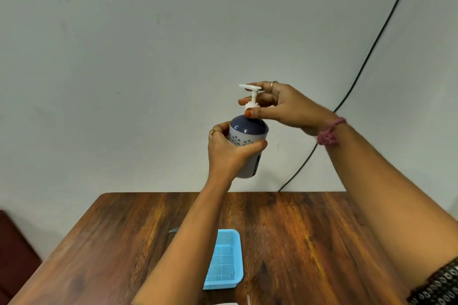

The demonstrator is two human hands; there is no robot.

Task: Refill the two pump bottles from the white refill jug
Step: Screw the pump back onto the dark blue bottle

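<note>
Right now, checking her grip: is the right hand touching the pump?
Touching. The head view shows the right hand's fingers pinching the white pump collar.

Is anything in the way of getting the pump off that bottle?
Nothing visible. The left hand grips the pump bottle in the air above the table, and the right hand already pinches the white pump collar.
</note>
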